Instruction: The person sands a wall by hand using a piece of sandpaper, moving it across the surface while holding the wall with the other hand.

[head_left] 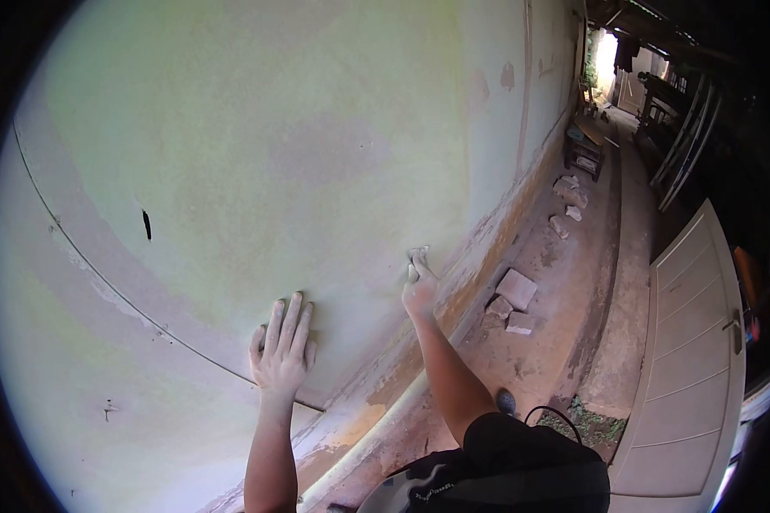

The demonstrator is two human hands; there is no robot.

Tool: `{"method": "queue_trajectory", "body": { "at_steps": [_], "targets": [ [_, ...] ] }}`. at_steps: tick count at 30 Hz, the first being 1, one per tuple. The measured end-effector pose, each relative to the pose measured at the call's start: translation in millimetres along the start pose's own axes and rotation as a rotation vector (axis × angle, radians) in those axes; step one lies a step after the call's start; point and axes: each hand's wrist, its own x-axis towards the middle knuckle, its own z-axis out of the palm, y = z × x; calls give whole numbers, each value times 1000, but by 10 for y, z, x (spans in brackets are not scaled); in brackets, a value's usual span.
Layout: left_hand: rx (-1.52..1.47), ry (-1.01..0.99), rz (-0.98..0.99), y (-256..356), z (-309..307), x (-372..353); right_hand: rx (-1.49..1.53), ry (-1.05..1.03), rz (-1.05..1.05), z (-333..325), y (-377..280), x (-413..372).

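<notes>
My left hand [282, 349] lies flat against the pale green painted wall [231, 94], fingers spread and dusty, with nothing in it. To its right, my right hand [420, 291] is closed on a small pale folded piece [418, 251] and presses it to the wall low down. The fingers partly cover this piece, so its exact kind is not clear. A thin cable [128, 295] runs down the wall and passes behind my left wrist. White dust coats both hands.
Broken pale blocks [516, 289] lie on the ground along the wall's foot. A cream door [689, 368] stands at the right. Farther back are a small shelf [584, 158] and leaning metal poles [691, 141]. The wall has a dark slit [147, 225].
</notes>
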Motion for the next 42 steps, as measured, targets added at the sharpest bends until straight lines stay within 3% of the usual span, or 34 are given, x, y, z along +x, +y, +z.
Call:
{"method": "queue_trajectory", "body": {
  "at_steps": [3, 5, 9, 14, 18, 24, 27, 29, 33, 36, 38, 42],
  "targets": [
    [-23, 31, -1, -7, 1, 35, 7, 35, 35, 159, -132, -263],
    [2, 18, -5, 0, 4, 37, -55, 42, -127, 222, -302, -658],
    [15, 16, 7, -6, -15, 44, -44, 76, -125, 253, -334, -688],
    [4, 37, 1, 4, 38, 28, -45, 81, 131, 194, -4, -64],
    [-2, 39, 0, 15, -13, 58, -22, 79, 177, 238, -154, -216],
    [-40, 53, 1, 6, 16, 36, -102, 72, -75, 291, -440, -726],
    [-92, 57, 6, -27, 75, 5, -129, 89, -34, 253, -138, -387],
    [-93, 51, 6, -11, 82, -9, -140, 23, 156, 181, 16, -134],
    [-35, 35, 2, 12, -15, 40, -136, -3, 267, 92, -207, -90],
    [-47, 54, -11, 36, 38, 42, -94, 59, 152, 243, -362, -536],
    [-30, 69, -7, 28, 50, 33, -276, -19, -38, 322, -370, -827],
    [-15, 31, 4, 12, 41, 20, -348, -123, -14, 246, -152, -667]
  ]
}}
